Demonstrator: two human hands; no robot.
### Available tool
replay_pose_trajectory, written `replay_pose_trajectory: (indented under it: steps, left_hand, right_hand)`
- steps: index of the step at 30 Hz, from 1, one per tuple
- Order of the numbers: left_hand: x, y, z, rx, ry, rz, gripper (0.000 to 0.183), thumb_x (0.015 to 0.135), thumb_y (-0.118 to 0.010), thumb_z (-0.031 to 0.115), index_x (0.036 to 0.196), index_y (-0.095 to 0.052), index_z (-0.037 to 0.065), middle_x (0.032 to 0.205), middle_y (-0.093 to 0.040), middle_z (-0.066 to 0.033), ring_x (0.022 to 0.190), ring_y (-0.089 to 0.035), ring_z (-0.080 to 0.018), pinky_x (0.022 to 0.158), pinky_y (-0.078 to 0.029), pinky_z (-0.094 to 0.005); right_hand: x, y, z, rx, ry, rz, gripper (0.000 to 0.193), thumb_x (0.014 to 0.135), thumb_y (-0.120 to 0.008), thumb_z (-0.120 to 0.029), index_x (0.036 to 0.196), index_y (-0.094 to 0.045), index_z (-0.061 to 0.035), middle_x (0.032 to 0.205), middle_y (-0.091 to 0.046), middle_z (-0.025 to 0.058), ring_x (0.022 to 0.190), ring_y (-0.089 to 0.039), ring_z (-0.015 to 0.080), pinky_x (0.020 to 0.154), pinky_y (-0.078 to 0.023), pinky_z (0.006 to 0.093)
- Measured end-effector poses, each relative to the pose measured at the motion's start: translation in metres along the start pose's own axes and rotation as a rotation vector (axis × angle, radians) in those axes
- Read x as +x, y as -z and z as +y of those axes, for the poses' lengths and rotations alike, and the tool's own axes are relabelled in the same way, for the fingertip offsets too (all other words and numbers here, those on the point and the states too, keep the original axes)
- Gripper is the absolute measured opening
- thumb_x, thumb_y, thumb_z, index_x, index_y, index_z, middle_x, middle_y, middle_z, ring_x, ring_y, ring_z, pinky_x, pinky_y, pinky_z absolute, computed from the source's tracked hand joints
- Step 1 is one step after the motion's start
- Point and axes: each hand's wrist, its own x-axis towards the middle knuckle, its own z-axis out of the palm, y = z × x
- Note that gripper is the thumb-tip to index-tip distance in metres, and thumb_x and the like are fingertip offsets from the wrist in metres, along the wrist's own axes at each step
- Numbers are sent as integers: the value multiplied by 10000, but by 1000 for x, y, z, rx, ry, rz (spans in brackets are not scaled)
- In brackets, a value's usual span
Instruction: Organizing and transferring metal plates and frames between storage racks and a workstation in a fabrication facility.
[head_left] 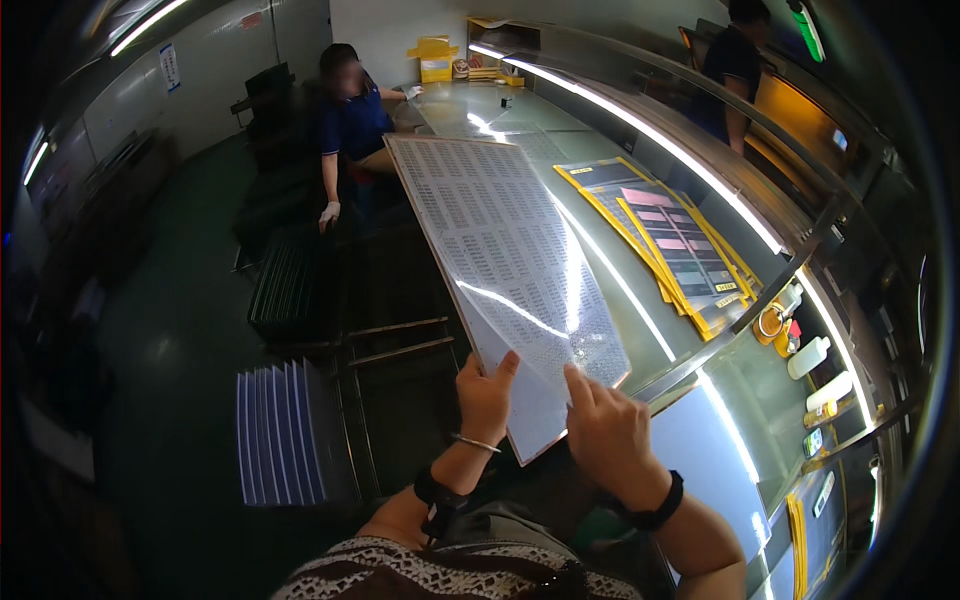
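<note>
A long panel (535, 425) with a pale, blank near end slants away from me over the bench edge. Over most of it lies a thin see-through film (480, 190) printed with rows of small dark marks. Near me the film's edge runs diagonally and looks lifted, with bright glare along it. My left hand (485, 398) grips the panel's left edge, thumb on top. At the near edge of the film, my right hand (612, 430) is closed in a pinch on it, index finger and thumb together. The underside of the panel is hidden.
Left of me stands a rack of upright pale panels (280, 430), with a dark rack (280, 290) beyond. Yellow-edged films (670, 240) lie on the glass-topped bench (640, 330). Bottles (808, 358) line the right side. A co-worker (350, 110) sits at the far left.
</note>
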Motion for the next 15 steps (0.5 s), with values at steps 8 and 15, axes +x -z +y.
replay_pose_trajectory:
  steps: [8,15]
  left_hand:
    - [8,71,33,10,-73,76,142,857,-618,137,935,-613,18,781,-595,2,692,-504,-48,625,-422,-210]
    - [3,221,81,149,36,159,219,838,-625,126,1023,-605,11,913,-644,-63,773,-598,-115,712,-485,-247]
  right_hand:
    - [25,40,58,341,-212,173,134,743,-422,18,830,-523,-3,628,-563,131,558,-581,235,520,-458,330]
    - [-32,186,185,238,-584,280,317,923,-480,-245,1191,-555,-93,951,-602,39,734,-588,106,570,-463,215]
